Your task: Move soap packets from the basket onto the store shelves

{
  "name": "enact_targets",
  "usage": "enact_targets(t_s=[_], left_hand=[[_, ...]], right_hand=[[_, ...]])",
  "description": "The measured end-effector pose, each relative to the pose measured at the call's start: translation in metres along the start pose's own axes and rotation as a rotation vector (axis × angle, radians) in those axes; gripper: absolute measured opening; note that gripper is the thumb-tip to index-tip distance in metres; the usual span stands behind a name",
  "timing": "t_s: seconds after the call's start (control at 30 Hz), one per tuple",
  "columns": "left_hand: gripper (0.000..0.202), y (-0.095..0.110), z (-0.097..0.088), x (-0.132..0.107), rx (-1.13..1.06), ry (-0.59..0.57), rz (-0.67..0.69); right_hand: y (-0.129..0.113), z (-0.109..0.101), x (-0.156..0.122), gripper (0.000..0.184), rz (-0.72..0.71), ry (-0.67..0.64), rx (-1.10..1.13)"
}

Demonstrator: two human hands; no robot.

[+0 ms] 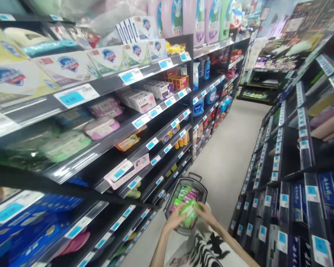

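Both of my hands hold a green packet (189,213) low in the picture, right above a grey shopping basket (196,184) on the aisle floor. My left hand (174,218) grips the packet's left side and my right hand (206,214) closes on its right side. Inside the basket lie several green and pink packets (186,194). A black-and-white striped garment (208,248) shows beneath my arms.
Black shelves on the left carry soap boxes (69,65), LUX packs (144,101) and blue price tags (71,98). Blue detergent bottles (198,107) stand further along. Another dark shelf unit (295,178) lines the right side. A pale floor aisle (233,148) runs ahead between them.
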State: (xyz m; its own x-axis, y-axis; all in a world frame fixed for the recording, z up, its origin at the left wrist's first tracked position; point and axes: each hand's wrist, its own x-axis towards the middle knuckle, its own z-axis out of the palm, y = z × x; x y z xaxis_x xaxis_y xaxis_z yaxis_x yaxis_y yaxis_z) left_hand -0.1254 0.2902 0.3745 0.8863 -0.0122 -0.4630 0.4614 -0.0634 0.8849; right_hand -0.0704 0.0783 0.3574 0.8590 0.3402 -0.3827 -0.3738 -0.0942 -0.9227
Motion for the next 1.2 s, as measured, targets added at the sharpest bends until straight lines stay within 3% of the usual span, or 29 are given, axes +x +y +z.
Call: enact_targets(t_s=[0.17,0.3,0.53,0.73,0.83,1.07,1.2], left_hand=[[0.074,0.02,0.013,0.001,-0.33,0.29,0.097],[0.085,0.027,0.029,-0.004,-0.455,0.369,0.075],[0.074,0.042,0.053,-0.014,-0.633,0.366,-0.007],[0.074,0.066,0.064,-0.005,-0.738,0.357,-0.121],[0.067,0.075,0.067,0.002,-0.815,0.285,-0.182],[0.038,0.086,0.091,0.022,-0.905,0.114,-0.185],[0.048,0.1,0.114,0.042,-0.926,0.135,-0.22]], right_hand=[[-0.032,0.004,0.003,0.066,0.067,0.164,0.207],[-0.045,0.004,-0.003,0.068,0.088,0.227,0.277],[-0.061,-0.007,-0.02,0.063,0.057,0.255,0.218],[-0.102,-0.015,-0.027,0.051,-0.083,-0.021,0.194],[-0.119,-0.024,-0.027,0.045,-0.11,-0.099,0.216],[-0.129,-0.07,0.002,0.045,-0.14,0.004,0.237],[-0.139,-0.101,0.019,0.05,-0.107,-0.038,0.224]])
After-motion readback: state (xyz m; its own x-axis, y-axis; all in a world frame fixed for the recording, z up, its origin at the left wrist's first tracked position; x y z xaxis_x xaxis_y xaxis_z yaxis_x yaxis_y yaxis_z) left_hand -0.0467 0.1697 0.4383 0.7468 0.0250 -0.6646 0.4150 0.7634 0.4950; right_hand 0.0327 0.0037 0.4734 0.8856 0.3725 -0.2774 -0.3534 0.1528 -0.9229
